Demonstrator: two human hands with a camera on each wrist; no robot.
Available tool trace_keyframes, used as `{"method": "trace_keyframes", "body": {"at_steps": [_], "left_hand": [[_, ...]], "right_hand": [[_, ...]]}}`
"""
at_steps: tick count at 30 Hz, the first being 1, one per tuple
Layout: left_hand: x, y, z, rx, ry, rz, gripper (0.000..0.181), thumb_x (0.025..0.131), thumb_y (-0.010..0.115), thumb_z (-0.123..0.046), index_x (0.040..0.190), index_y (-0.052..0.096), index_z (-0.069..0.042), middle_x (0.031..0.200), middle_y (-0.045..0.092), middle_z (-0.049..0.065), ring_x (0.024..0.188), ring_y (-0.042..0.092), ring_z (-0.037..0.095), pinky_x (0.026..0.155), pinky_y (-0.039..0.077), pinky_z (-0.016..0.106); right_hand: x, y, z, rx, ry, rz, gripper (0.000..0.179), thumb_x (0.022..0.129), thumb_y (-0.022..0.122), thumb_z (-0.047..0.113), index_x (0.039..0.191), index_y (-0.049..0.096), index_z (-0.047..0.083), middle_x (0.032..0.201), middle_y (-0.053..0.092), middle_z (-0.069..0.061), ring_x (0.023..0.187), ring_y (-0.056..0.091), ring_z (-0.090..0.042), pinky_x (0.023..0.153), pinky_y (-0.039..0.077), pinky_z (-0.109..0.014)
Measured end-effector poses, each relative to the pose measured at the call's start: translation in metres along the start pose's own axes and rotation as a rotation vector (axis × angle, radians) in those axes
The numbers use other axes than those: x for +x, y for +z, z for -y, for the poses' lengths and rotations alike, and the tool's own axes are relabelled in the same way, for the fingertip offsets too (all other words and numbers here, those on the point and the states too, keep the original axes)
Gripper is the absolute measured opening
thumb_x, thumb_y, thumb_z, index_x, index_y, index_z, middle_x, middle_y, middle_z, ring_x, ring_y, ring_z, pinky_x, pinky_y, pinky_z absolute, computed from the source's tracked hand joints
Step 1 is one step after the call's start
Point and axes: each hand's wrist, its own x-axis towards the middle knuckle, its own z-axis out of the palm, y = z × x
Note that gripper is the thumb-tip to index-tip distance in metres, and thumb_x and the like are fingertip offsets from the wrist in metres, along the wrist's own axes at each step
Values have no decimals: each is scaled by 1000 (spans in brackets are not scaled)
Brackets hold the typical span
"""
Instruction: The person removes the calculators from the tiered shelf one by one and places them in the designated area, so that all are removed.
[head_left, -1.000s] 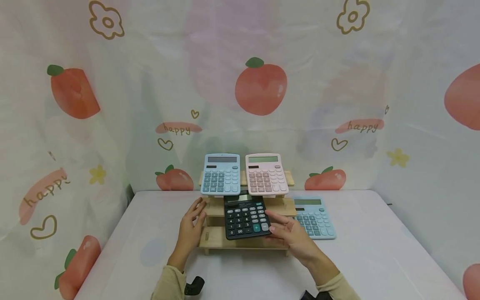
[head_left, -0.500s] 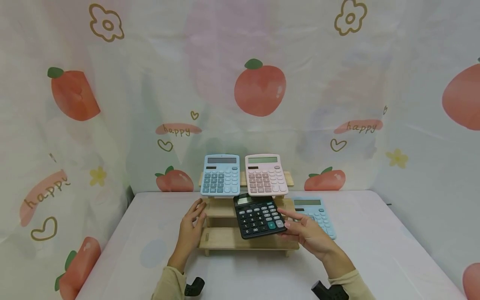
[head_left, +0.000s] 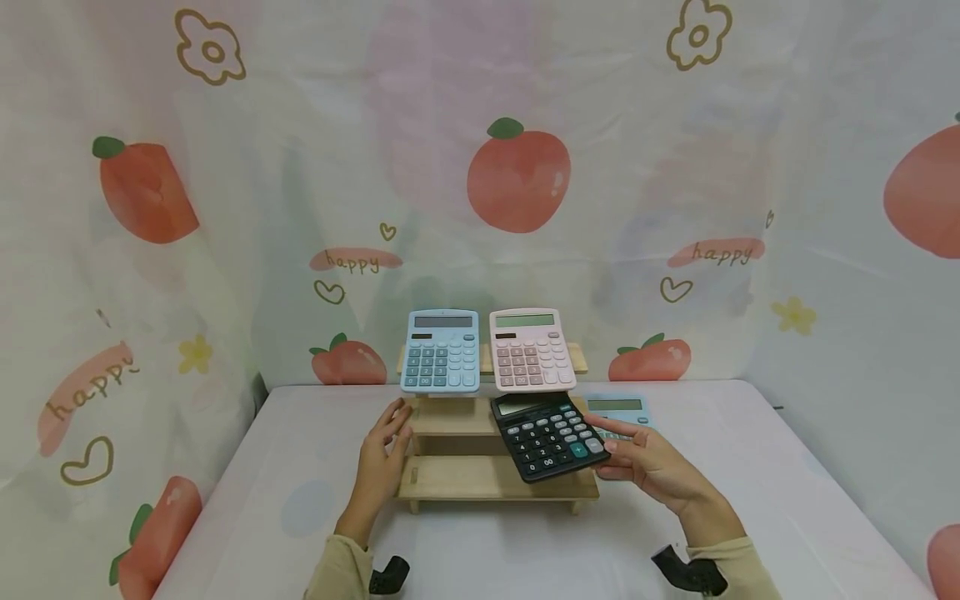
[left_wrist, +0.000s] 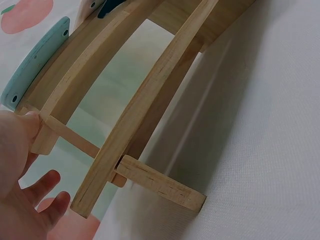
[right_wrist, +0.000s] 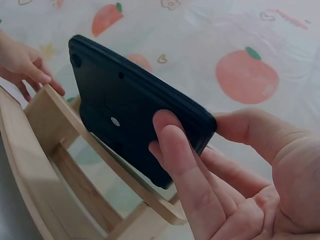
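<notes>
Lower blue calculator (head_left: 617,405) partly hidden behind the right hand (head_left: 660,471), which pinches a black calculator (head_left: 551,438) at the wooden rack (head_left: 457,477), left hand (head_left: 382,457) loose-fingered against its left end, white tabletop (head_left: 495,554), peach-printed backdrop (head_left: 600,92)

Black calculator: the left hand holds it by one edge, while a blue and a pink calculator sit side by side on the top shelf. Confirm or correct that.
Wrong hand: the head view shows the right hand holding the black calculator by one edge. The blue calculator and pink calculator do sit side by side on the top shelf.
</notes>
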Motion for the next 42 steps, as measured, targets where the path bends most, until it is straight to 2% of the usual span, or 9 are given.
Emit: {"method": "trace_keyframes", "body": {"at_steps": [5,9,18,33,38,42], "left_hand": [[-1,0,0,-6,-17,10,40,104,56,-20,139,59,0,157,46,16,141,48,42,98,45,60],[0,0,1,-7,-15,5,40,104,56,-20,139,60,0,156,46,17,140,48,42,98,45,60],[-1,0,1,-18,-32,1,39,104,57,-19,138,61,-1,157,47,15,142,46,40,98,45,55],[-1,1,3,6,-8,-8,39,104,56,-18,137,61,1,155,48,19,140,48,43,95,47,58],[-1,0,1,-12,-35,5,40,104,56,-20,138,60,0,156,46,18,143,45,41,98,45,58],[0,0,1,-18,-29,9,40,104,56,-19,139,60,0,157,46,19,143,45,41,98,45,59]], "right_hand": [[-8,-13,4,16,-19,53,44,107,40,3,132,65,29,125,72,5,102,74,-11,87,58,-27],[-15,-24,6,40,-28,61,47,107,38,1,133,65,30,122,74,4,100,75,-12,85,58,-24],[-23,-43,4,19,-11,-8,47,107,39,2,131,65,32,120,74,6,95,75,-11,83,59,-24],[-43,-68,3,19,-64,-65,51,108,33,1,131,67,31,120,72,8,92,74,-10,83,59,-25],[-47,-73,5,30,-97,-68,52,108,31,-1,132,67,29,120,73,8,94,74,-10,83,59,-25],[-51,-79,6,32,-119,-91,53,108,29,-1,132,67,27,121,73,7,95,73,-9,83,59,-25]]}}
